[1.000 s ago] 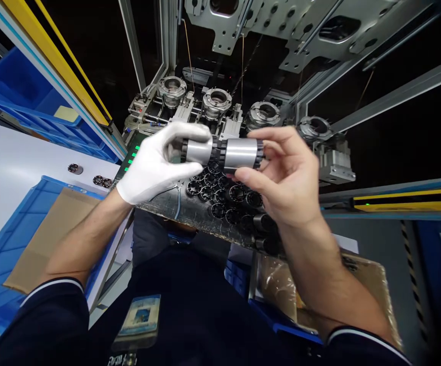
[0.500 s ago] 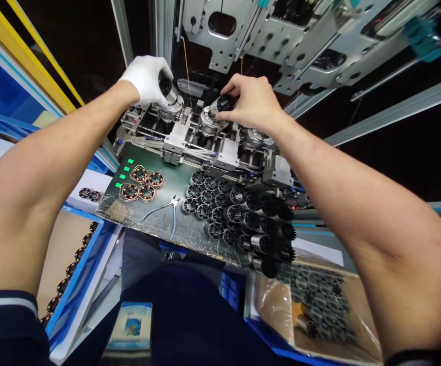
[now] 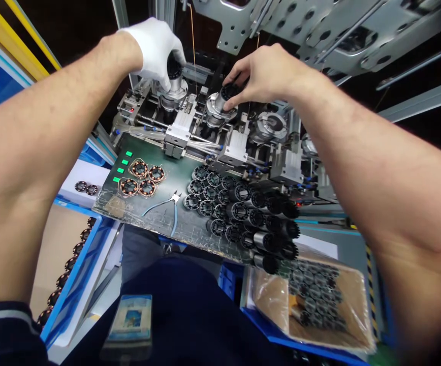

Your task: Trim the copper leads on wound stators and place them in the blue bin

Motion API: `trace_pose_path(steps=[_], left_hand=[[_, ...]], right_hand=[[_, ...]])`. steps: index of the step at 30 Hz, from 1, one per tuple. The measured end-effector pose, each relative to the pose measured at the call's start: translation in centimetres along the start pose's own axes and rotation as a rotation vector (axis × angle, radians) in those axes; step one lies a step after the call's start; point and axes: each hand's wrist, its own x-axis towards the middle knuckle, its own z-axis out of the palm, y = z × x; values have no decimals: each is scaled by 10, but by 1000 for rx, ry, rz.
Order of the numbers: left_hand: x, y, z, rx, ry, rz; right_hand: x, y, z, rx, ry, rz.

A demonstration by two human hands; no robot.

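My left hand, in a white glove, is closed over a silver cylinder with a black toothed end that stands upright in the first round holder of the machine. My bare right hand pinches the black top of a second cylinder, which stands in the neighbouring holder. Both arms reach forward over the dark work plate.
Several cylinders stand packed on the plate. Wound copper coils, blue-handled cutters and green lights lie to their left. An unfilled holder sits further right. Blue bins with cardboard and a bagged box of parts flank my lap.
A second ago both hands held the two cylinders end to end near me. They have since reached out and set each cylinder into a holder, pressing lower now than half a second ago.
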Motion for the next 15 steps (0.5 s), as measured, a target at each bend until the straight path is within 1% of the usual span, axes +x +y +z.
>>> trace_pose_path(steps=[2, 4, 7, 8, 9, 10, 11, 12, 13, 14, 15], left_hand=[[-19, 5, 7, -66, 86, 119], [-51, 13, 21, -109, 187, 201], [-108, 27, 46, -124, 380, 290], [-121, 32, 51, -114, 425, 307], [-129, 34, 54, -107, 454, 320], [-128, 35, 53, -105, 454, 325], [-119, 34, 49, -108, 427, 316], [-104, 30, 42, -109, 371, 283], [-83, 24, 33, -103, 291, 230], [-59, 17, 23, -64, 164, 118], [-35, 9, 13, 0, 9, -34]], right_hand=[[1, -6, -4, -46, -48, 64], [0, -16, -10, -84, -90, 126], [-1, -28, -17, -99, -138, 187], [0, -30, -18, -102, -156, 210], [0, -32, -19, -104, -173, 226], [1, -32, -18, -107, -185, 232], [1, -32, -18, -111, -190, 232], [1, -32, -17, -119, -184, 224], [0, -31, -15, -127, -173, 208], [-1, -30, -14, -136, -157, 191], [-2, -29, -13, -143, -141, 177]])
